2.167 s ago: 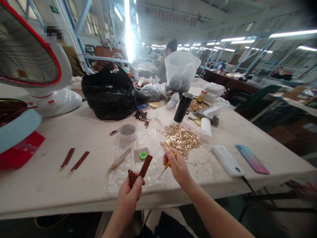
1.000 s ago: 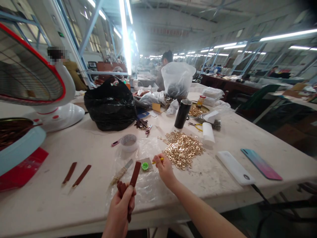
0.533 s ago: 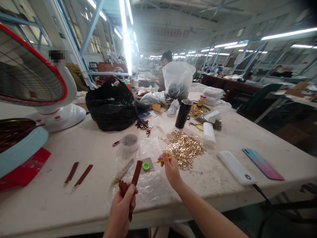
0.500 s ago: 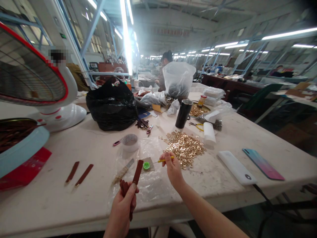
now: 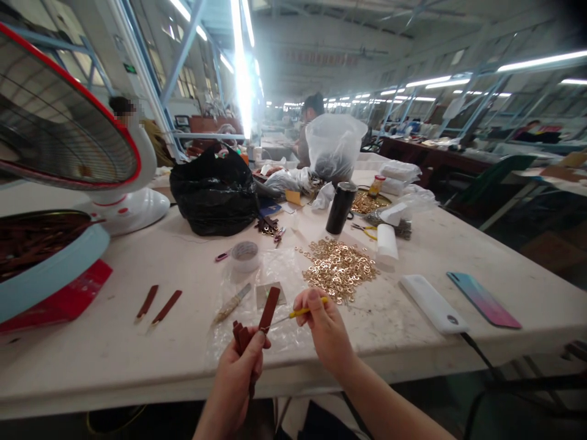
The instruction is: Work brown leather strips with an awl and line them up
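Note:
Several brown leather strips point(image 5: 269, 307) are pinched in my left hand point(image 5: 241, 366), one of them standing up above the thumb. My right hand point(image 5: 326, 327) grips a thin pointed tool with a yellow handle point(image 5: 300, 311); its tip meets the upright strip just above my left thumb. Behind that strip, a small grey square point(image 5: 262, 294) lies on a clear plastic sheet point(image 5: 287, 269), and the green disc on it is mostly hidden. To the left on the sheet is a knife with a wrapped handle point(image 5: 232, 304). Gold metal rings point(image 5: 339, 269) are heaped beyond my right hand.
Two loose strips point(image 5: 167, 307) lie at left, near a blue basin point(image 5: 59, 263) of brown strips and a fan point(image 5: 132, 211). A tape roll point(image 5: 245, 255), black bag point(image 5: 213, 195) and black tumbler point(image 5: 342, 209) stand farther back. At right are a white device point(image 5: 433, 304) and phone point(image 5: 483, 299).
My right hand has brought the yellow-handled tool down from the green disc to the upright strip. My left hand keeps its strips. The view has shifted slightly.

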The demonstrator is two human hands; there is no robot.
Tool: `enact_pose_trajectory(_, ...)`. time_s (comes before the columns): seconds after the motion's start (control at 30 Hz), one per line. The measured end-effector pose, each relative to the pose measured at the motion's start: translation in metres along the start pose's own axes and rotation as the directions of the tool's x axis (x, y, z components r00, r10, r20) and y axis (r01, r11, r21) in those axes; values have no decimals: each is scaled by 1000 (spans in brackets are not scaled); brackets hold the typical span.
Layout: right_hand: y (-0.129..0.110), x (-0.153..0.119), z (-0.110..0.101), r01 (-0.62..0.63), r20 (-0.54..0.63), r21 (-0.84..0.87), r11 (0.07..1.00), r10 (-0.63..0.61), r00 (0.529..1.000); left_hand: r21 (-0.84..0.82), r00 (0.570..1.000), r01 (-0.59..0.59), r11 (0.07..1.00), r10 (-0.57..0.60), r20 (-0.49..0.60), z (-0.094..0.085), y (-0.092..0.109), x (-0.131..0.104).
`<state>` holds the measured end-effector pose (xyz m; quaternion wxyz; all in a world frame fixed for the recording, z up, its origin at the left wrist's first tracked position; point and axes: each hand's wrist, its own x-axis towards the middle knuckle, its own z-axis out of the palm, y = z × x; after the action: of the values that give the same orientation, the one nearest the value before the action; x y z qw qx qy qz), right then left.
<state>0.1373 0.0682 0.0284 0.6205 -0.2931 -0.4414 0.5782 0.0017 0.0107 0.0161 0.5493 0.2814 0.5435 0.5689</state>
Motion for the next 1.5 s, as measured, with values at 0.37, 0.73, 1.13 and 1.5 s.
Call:
enact_pose_trajectory(0.37, -19, -17, -16, 94, 135, -420, 903, -41, 990, -9, 1000, -21, 1000, 21, -20, 14, 10, -18)
enact_pose_trajectory(0.73, -8, -17, 1, -235, 369, -360, 903, 369, 853, 148, 991, -109, 983, 97, 90, 8, 12, -22)
enact_pose_trajectory(1.13, -5, -16, 11, -307, 325, -405, 862, 449, 832, 129, 993, -78, 989, 65, 104, 3, 19, -19)
enact_pose_trajectory(1.5, 8, -14, 22, -278, 310, -487, 828, 462, 831, 140, 977, -147, 979, 122, 172, -9, 10, -5)
